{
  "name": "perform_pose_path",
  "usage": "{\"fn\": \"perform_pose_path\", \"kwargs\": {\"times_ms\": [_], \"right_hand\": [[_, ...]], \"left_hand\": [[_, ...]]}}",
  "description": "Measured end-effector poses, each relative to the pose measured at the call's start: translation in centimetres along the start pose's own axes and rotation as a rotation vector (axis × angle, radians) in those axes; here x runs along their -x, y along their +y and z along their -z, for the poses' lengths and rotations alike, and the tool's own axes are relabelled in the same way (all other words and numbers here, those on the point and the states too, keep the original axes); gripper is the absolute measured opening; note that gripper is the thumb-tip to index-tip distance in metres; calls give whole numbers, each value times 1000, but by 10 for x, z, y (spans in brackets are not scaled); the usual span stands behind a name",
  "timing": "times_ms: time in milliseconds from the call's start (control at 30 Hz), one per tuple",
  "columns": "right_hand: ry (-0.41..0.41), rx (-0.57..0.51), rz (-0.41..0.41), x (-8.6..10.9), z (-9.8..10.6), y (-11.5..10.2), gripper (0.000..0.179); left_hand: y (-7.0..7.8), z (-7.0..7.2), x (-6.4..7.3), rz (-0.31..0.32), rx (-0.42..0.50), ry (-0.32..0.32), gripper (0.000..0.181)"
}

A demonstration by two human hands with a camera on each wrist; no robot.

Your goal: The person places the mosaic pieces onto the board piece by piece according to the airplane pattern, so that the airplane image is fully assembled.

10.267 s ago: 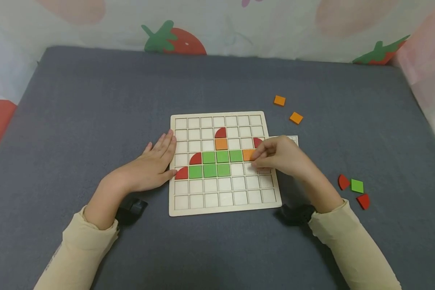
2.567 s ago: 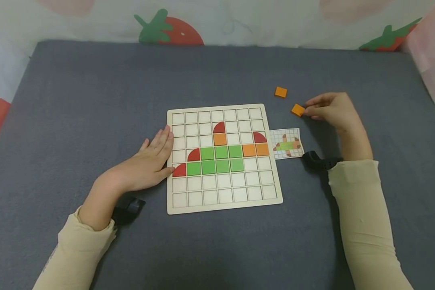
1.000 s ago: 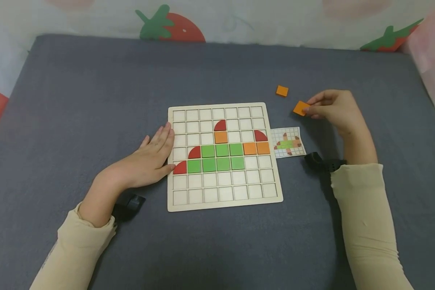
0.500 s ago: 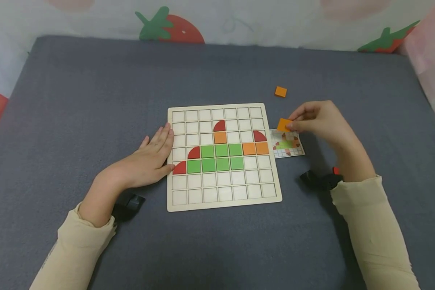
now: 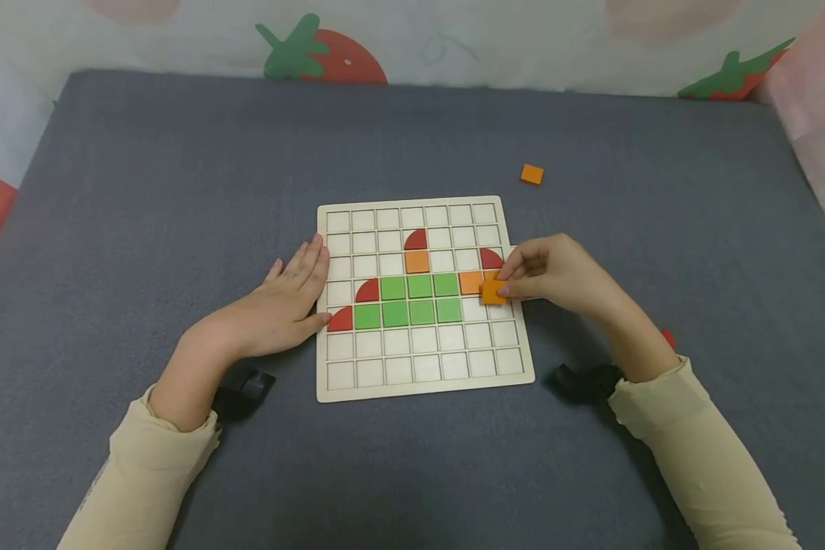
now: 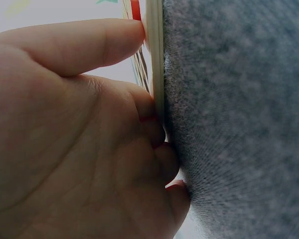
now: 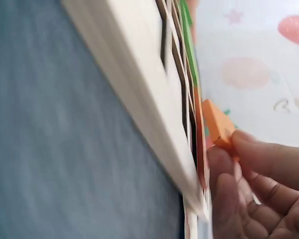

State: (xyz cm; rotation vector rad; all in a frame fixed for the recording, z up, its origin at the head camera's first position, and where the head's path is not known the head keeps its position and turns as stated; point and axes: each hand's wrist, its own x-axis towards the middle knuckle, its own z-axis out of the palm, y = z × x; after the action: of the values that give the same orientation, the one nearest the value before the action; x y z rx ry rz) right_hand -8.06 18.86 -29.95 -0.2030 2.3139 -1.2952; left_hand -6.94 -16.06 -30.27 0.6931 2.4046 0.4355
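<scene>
A wooden grid board (image 5: 426, 367) lies flat on the dark cloth. My left hand (image 5: 268, 309) rests along its left edge with fingers straight, touching the rim; in the left wrist view the thumb tip meets the board's side. Between thumb and fingertips, my right hand (image 5: 557, 275) pinches an orange square tile (image 5: 493, 292). That tile is tilted over the board's right columns, partly covering a laid orange tile; the right wrist view shows it (image 7: 219, 127) raised off the surface. Green tiles (image 5: 422, 312), red quarter-circles (image 5: 367, 290) and orange tiles (image 5: 416, 261) sit in the cells.
One loose orange tile (image 5: 532, 174) lies beyond the board's upper right corner. A red piece (image 5: 669, 338) peeks out behind the right forearm. The printed card at the board's right edge is mostly hidden by the right hand. A strawberry-print sheet (image 5: 495, 46) hangs behind the table.
My right hand picked up the nearer loose orange tile and carried it left and down over the board. Earlier, another green and another orange tile were laid. My left hand stayed put.
</scene>
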Motion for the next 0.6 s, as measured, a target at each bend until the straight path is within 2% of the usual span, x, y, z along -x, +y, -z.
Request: {"fn": "perform_pose_path", "kwargs": {"times_ms": [133,600], "right_hand": [[-16,60,35,-1,-7,0,13],[-41,83,52,-3,-18,-5,8]], "left_hand": [[0,0,0,2,0,1,76],[-1,0,0,-3,0,3,75]]}}
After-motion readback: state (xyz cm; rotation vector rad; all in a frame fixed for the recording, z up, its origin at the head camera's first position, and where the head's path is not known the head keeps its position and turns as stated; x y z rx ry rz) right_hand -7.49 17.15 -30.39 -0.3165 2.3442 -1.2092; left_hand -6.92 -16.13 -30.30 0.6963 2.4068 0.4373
